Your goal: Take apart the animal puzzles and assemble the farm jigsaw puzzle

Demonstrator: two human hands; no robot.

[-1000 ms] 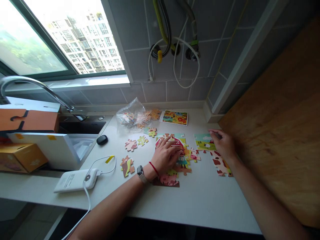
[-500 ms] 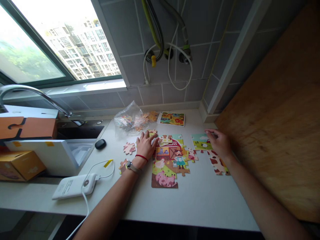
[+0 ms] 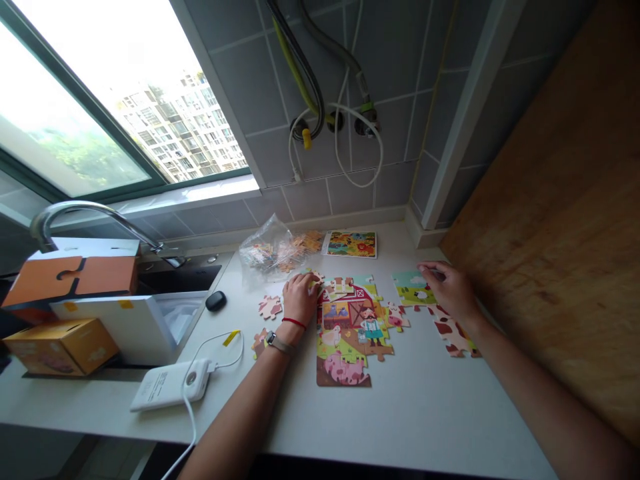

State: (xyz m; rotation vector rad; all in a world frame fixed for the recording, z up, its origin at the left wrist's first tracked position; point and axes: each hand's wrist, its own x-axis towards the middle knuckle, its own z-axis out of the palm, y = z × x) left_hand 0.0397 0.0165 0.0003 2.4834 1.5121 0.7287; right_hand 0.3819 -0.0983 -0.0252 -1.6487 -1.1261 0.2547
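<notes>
A partly joined farm jigsaw puzzle (image 3: 345, 333) with a red barn, a farmer and a pink pig lies on the counter. My left hand (image 3: 301, 299) is at its upper left corner, fingers drawn together on a puzzle piece (image 3: 315, 276) that they partly cover. Loose pieces (image 3: 341, 287) lie on top of the barn. On the right, my right hand (image 3: 451, 288) pinches the edge of a joined sheep section (image 3: 411, 288), which sits apart from the main part. Below that hand is a brown-spotted cow section (image 3: 450, 330), partly hidden by the wrist.
Behind the puzzle are a clear plastic bag of pieces (image 3: 270, 250) and a picture card (image 3: 351, 244). Loose pieces (image 3: 271, 307) lie left of my left hand. Further left are a black oval object (image 3: 216, 301), a white power bank with cable (image 3: 170, 385), boxes (image 3: 75, 287) and a sink (image 3: 175, 279).
The fingers of my left hand have gone from spread to drawn together. My right hand stays at the sheep section. The whole view has shifted a little.
</notes>
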